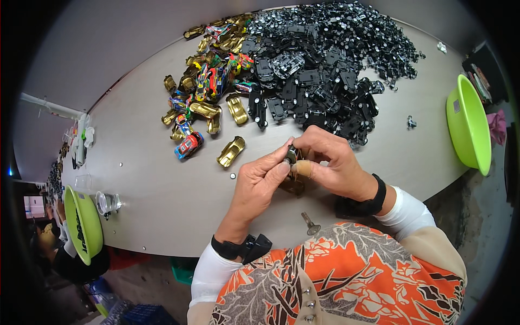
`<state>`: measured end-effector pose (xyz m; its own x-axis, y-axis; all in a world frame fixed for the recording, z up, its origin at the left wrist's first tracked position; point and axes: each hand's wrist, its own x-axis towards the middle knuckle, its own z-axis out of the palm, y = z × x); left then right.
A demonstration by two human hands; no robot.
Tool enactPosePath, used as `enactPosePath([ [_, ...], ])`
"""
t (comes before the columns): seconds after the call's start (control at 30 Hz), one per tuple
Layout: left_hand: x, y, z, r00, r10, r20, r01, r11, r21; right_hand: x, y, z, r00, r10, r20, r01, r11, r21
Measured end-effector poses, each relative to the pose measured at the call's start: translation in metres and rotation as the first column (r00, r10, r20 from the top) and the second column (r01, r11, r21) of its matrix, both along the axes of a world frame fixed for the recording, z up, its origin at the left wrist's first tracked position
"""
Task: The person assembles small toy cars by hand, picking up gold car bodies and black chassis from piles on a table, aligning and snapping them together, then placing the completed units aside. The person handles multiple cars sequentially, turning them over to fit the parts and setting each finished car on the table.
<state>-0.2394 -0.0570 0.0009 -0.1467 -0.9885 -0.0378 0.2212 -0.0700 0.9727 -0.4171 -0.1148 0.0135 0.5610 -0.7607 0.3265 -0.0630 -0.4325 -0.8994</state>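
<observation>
two hands' fingers (281, 168) pinch one small black toy-car part (292, 154); two green basins (468, 122) flank the table.

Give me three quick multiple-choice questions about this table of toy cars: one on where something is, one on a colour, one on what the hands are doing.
1. Where does the heap of black chassis parts lie?
A. At the table's far side, beyond the hands
B. Inside a basin
C. On the floor

2. What colour is the basin at the table's right end?
A. Red
B. Lime green
C. White

3. What are the left hand and right hand doing?
A. Resting flat on the table
B. Both pinching one small dark toy car part between them
C. Each lifting a basin

Answers:
1. A, as the black heap spreads over the far tabletop next to the gold and coloured car bodies.
2. B, as its rim and wall are bright lime green.
3. B, as the fingertips of both hands meet around the small piece above the table.
</observation>
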Motion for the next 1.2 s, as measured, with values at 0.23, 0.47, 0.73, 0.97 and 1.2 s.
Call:
enactPosePath([
  [0.23, -0.002, -0.002, 0.005, 0.946, 0.051, -0.321, 0.006, 0.985, 0.174, -0.003, -0.005, 0.005, 0.971, 0.134, 0.198, -0.192, 0.932, 0.308],
  [0.47, 0.003, -0.001, 0.005, 0.984, -0.04, -0.172, 0.07, 0.982, 0.174, -0.01, -0.01, 0.008, 0.957, 0.147, 0.251, -0.271, 0.768, 0.581],
  [0.73, -0.006, 0.002, 0.0, 1.0, 0.001, 0.026, -0.003, 0.996, 0.091, 0.005, 0.002, 0.0, 0.984, 0.078, -0.163, -0.113, 0.969, -0.218],
  [0.97, -0.005, 0.002, 0.003, 0.995, 0.057, 0.078, -0.07, 0.982, 0.174, 0.008, 0.001, -0.014, 0.977, 0.043, -0.209, -0.091, 0.97, -0.227],
  [1.2, -0.002, -0.002, 0.006, 0.941, 0.263, -0.214, -0.217, 0.952, 0.216, 0.002, 0.001, -0.005, 0.989, 0.111, 0.101, -0.148, 0.817, 0.557],
])
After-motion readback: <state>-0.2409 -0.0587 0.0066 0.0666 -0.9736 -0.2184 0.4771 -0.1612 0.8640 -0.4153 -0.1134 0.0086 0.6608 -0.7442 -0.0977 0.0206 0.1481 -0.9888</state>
